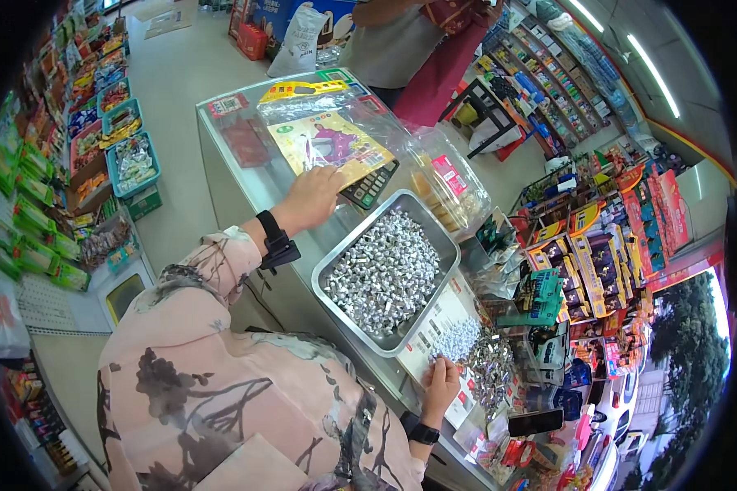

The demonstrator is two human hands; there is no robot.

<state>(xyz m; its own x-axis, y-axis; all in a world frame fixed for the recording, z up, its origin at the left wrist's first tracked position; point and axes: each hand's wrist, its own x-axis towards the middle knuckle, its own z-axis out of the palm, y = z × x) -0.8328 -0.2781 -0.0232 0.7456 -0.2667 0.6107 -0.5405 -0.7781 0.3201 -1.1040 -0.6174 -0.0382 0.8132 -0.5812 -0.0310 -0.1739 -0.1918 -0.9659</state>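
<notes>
My left hand (315,195) is at the near edge of a flat yellow package (327,146) with a purple picture, its fingers curled onto that edge. Partly under the package lies a dark calculator (372,185). A rectangular metal tray (319,270) full of small silvery pieces (389,270) sits on the counter in front of me. Right of it, my right hand (442,383) has thumb and fingers together at the near edge of a pile of small pale pieces (457,337); whatever they pinch is too small to make out. Beside that pile spreads a heap of darker metallic pieces (491,368).
The glass-topped counter (213,135) also bears a clear plastic box (450,184) and a dark phone (535,422). Boxed goods (585,262) crowd its right side. Across it stands a person in a grey shirt (377,53). Blue baskets (133,164) line the left.
</notes>
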